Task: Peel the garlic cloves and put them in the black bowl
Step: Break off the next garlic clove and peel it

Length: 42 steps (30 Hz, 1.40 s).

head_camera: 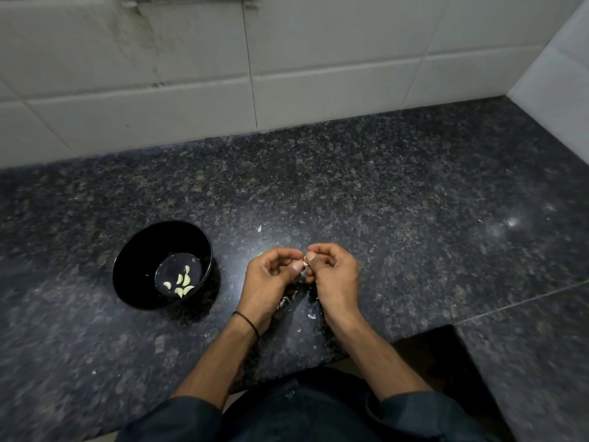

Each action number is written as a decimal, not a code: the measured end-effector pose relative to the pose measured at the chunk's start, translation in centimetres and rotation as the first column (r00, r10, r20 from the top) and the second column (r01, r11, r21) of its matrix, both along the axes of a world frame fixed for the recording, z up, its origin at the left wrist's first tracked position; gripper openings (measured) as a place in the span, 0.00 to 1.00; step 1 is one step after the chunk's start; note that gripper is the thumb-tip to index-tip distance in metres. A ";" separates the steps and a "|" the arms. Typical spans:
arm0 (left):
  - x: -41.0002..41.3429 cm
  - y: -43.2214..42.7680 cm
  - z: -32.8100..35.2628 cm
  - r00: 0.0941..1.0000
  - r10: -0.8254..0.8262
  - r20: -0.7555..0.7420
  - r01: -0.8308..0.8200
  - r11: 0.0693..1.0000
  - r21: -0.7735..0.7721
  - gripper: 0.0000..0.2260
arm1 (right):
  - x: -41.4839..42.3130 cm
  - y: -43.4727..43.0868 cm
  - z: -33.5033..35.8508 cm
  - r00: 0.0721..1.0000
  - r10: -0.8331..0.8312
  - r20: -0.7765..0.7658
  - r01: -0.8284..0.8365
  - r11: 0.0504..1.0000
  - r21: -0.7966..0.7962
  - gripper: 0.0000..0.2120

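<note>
Centre frame: left hand (271,271) and right hand (336,271) meet, both grips narrow, pinching one garlic clove (305,261) | left: round glossy black bowl (135,275), several pale curved peeled cloves (182,283) inside | papery skin scraps (288,299) under hands | speckled polished stone surface (382,202) | white tiled wall (191,74) behind

At lower centre of the frame, the left hand (272,275) and right hand (334,272) meet, both pinching a small clove (305,261) between them. Left of them stands the bowl (134,282), several peeled cloves (181,283) inside. Skin scraps (288,300) lie on the counter (382,202) beneath the hands.
</note>
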<state>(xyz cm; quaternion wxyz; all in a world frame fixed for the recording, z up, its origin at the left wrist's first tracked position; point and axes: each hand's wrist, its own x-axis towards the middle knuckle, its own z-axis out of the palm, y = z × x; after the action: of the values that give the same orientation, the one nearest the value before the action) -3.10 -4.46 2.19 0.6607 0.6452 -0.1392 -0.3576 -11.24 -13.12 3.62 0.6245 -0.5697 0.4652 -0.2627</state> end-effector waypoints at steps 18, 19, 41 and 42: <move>0.2 -0.5 -0.2 0.995 0.097 -0.002 -0.096 0.992 0.086 0.06 | -0.4 0.0 0.0 0.972 0.133 -0.193 -0.168 0.969 -0.179 0.03; 0.2 -0.5 -0.2 0.995 0.100 -0.002 -0.099 0.991 0.087 0.06 | -0.4 0.1 0.1 0.973 0.139 -0.184 -0.172 0.968 -0.181 0.02; 1.1 -0.6 -1.1 0.977 0.023 0.214 -0.077 0.965 0.249 0.07 | -0.1 -0.6 0.2 0.968 0.082 -0.237 -0.135 0.967 -0.218 0.05; 1.1 -0.5 -1.0 0.972 0.001 0.235 -0.060 0.968 0.245 0.08 | -0.1 -0.6 0.2 0.968 0.078 -0.237 -0.131 0.967 -0.218 0.05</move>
<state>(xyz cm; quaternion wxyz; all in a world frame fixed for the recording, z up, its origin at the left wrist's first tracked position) -2.03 -4.99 1.17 0.5584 0.7631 -0.1594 -0.2838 -11.37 -13.76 3.80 0.5098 -0.6887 0.4686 -0.2148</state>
